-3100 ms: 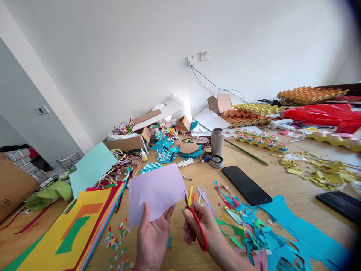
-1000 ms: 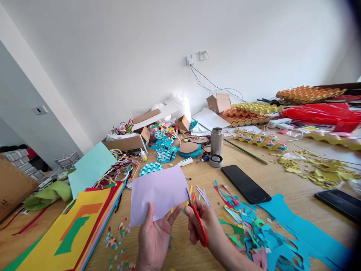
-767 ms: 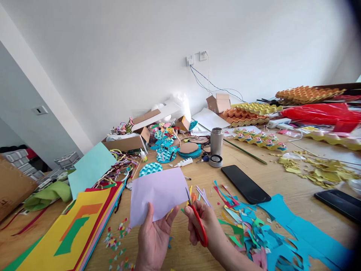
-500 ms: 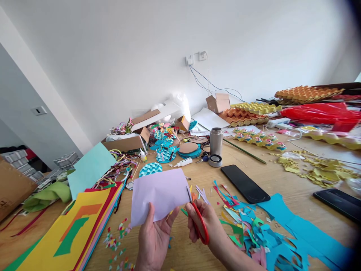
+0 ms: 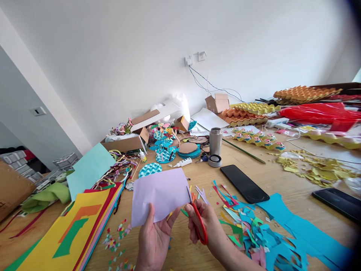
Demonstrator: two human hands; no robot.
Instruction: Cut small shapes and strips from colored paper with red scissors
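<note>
A sheet of lilac paper is held up above the table, tilted toward me. My left hand pinches its lower edge, thumb on the front and fingers behind. My right hand grips a pair of scissors with red handles. The blades point up and away, at the right edge of the sheet. They look nearly closed, and I cannot tell whether paper is between them. Small paper dots and triangles lie scattered left of my left hand. Blue and coloured paper scraps are heaped right of my right hand.
Stacked coloured sheets lie at left. A black phone, a steel flask and a white glue bottle are beyond my hands. Egg trays stand at the back right. Yellow scraps and a second phone lie at right.
Almost nothing differs. The view has shifted very slightly; both hands, the lilac paper and the scissors keep nearly the same positions.
</note>
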